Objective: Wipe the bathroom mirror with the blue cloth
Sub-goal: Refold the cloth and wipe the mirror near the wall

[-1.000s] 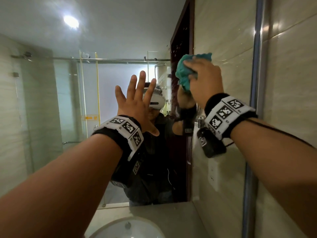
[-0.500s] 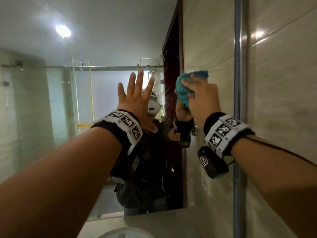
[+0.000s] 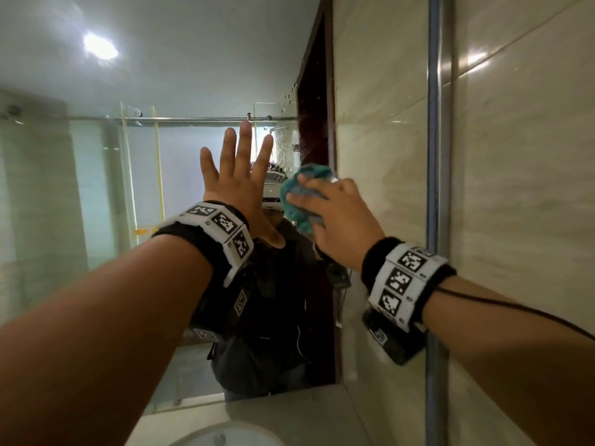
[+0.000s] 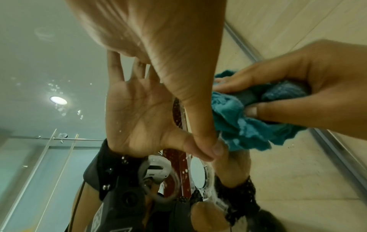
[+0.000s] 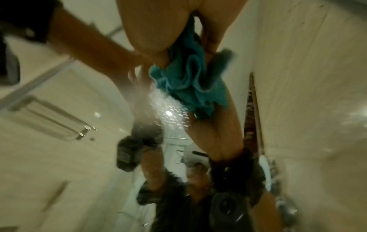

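We are gripping the blue cloth (image 3: pixel 301 201) in our right hand (image 3: pixel 341 226), rubbing the bathroom mirror (image 3: pixel 96 220). Our left hand (image 3: pixel 240 191) is pressing flat, fingers spread. Droplets (image 3: pixel 286 104) are remaining above, so wiping looks unfinished.

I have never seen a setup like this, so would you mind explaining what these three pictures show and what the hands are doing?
There is no robot here: a person wears one camera on the head and one on each wrist, fixed to black bands with checkered markers.

The head view looks forward at a bathroom mirror, so much of what you see is reflection: a glass shower screen, a ceiling light, the person. The left hand is spread open with straight fingers against or very near the glass. The right hand grips a bunched blue cloth at the mirror's right side, beside the tiled wall.

The left wrist view looks along the palm and shows the cloth pinched in the other hand. The right wrist view is blurred. Water drops dot the glass. A sink sits below.
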